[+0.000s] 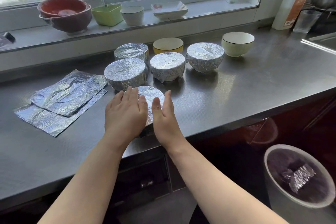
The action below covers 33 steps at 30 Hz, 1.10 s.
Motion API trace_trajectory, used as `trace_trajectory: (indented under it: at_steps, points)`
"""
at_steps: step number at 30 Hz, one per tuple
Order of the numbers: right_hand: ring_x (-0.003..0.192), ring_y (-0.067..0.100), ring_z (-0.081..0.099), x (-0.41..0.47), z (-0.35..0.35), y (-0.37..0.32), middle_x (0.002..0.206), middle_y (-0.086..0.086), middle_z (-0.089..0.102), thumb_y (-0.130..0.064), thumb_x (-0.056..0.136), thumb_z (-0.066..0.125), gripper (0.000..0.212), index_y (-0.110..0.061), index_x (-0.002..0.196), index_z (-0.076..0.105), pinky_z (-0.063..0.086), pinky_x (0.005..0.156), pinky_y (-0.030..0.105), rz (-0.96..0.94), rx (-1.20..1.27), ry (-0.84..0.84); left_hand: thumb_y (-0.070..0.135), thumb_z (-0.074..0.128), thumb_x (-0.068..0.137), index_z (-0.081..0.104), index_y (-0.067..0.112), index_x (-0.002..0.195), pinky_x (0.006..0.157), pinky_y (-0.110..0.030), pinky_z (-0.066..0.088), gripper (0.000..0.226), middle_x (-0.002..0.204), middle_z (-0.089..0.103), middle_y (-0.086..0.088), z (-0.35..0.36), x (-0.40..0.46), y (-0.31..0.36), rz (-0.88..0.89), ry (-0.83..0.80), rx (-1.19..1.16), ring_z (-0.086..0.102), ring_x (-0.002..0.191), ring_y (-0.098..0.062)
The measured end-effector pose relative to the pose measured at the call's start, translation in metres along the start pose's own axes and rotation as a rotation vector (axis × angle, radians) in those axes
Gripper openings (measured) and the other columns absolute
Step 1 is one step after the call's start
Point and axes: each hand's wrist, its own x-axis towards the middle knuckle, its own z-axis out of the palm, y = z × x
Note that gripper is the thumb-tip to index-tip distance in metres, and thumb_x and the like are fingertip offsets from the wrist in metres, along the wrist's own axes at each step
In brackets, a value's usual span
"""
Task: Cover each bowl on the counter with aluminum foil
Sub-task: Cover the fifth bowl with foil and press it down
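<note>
Both flat hands — left [125, 112], right [164, 114] — beside foil-covered bowl [151, 96].

No legible text anywhere. Only a printed orange-brown label on the tall white plastic bottle [295, 8] at the far right of the steel surface [236, 85], with a small barcode-like patch near its lower edge, too blurred to read. No brand, number or sign made out elsewhere.
</note>
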Motion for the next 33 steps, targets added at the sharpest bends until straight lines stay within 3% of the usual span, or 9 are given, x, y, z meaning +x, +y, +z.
trace_trajectory:
  at_steps: [5,10,14,21,23,25,27,30,33]
  points:
    - [0.149,0.007,0.007,0.006,-0.007,0.003,0.164,-0.003,0.007,-0.044,0.102,0.034,0.067,-0.017,0.156,0.005,0.01,0.116,0.021,-0.034,-0.077,0.007,0.052,0.016,0.101,0.022,0.025,0.155,0.12,-0.041,0.009,0.06,0.163,0.016,0.002,-0.014,-0.005,0.006,-0.024,-0.088,-0.025,0.01,0.149,-0.02]
    - [0.142,0.002,0.023,0.012,-0.02,0.004,0.16,-0.006,0.023,-0.045,0.103,0.031,0.06,-0.02,0.155,0.017,0.019,0.107,0.016,-0.017,-0.003,0.007,0.053,0.018,0.101,0.023,0.026,0.154,0.114,-0.043,0.019,0.06,0.16,0.027,0.0,-0.03,-0.018,0.002,0.006,-0.063,-0.093,0.018,0.145,-0.024]
    - [0.142,0.005,0.028,0.013,-0.022,0.009,0.158,-0.006,0.03,-0.052,0.101,0.024,0.061,-0.021,0.154,0.027,0.021,0.118,0.027,0.016,0.09,0.051,0.062,0.014,0.095,0.024,0.024,0.154,0.112,-0.043,0.024,0.07,0.158,0.03,0.0,-0.021,-0.031,-0.006,0.033,0.017,-0.19,0.018,0.142,-0.021]
    - [0.136,0.01,0.04,0.01,-0.026,0.006,0.138,-0.014,0.049,-0.081,0.078,0.016,0.092,-0.025,0.149,0.035,0.024,0.12,0.04,0.021,0.113,-0.033,0.08,0.006,0.085,0.021,0.023,0.155,0.11,-0.043,0.026,0.092,0.158,0.028,0.0,-0.012,-0.037,-0.014,0.075,0.062,-0.275,0.019,0.138,-0.018]
    - [0.139,0.004,0.031,0.009,-0.033,0.007,0.148,-0.018,0.037,-0.094,0.064,0.021,0.111,-0.029,0.153,0.023,0.02,0.122,0.041,-0.009,0.087,-0.07,0.094,0.003,0.067,0.019,0.025,0.155,0.112,-0.041,0.022,0.113,0.16,0.023,0.003,-0.013,-0.037,-0.021,0.099,0.017,-0.313,0.015,0.14,-0.014]
    - [0.141,-0.002,0.019,0.006,-0.042,0.007,0.158,-0.016,0.016,-0.101,0.052,0.031,0.128,-0.031,0.156,0.004,0.017,0.119,0.031,-0.036,-0.009,-0.127,0.1,0.014,0.058,0.017,0.027,0.155,0.114,-0.035,0.016,0.121,0.161,0.018,0.005,-0.013,-0.038,-0.028,0.135,-0.024,-0.384,0.012,0.144,-0.013]
    - [0.136,-0.004,0.026,0.002,-0.051,0.008,0.153,-0.018,0.014,-0.095,0.05,0.048,0.134,-0.03,0.155,-0.003,0.026,0.107,0.016,-0.05,-0.113,-0.194,0.092,0.04,0.06,0.017,0.028,0.155,0.116,-0.029,0.015,0.116,0.161,0.019,0.007,-0.009,-0.04,-0.033,0.178,-0.036,-0.48,0.015,0.147,-0.01]
    - [0.118,-0.011,0.044,-0.006,-0.055,0.013,0.148,-0.022,0.02,-0.054,0.068,0.069,0.119,-0.028,0.155,-0.007,0.037,0.086,-0.001,-0.061,-0.152,-0.26,0.078,0.062,0.056,0.014,0.035,0.154,0.119,-0.031,0.019,0.117,0.161,0.015,0.009,-0.001,-0.044,-0.04,0.197,-0.023,-0.589,0.013,0.147,-0.003]
    - [0.128,-0.003,0.044,-0.01,-0.051,0.023,0.152,-0.024,0.021,-0.049,0.067,0.077,0.124,-0.032,0.154,-0.008,0.038,0.109,0.02,-0.068,-0.15,-0.244,0.076,0.067,0.054,0.004,0.045,0.15,0.113,-0.015,0.009,0.119,0.163,0.0,0.011,0.004,-0.047,-0.043,0.246,-0.007,-0.617,-0.005,0.146,0.008]
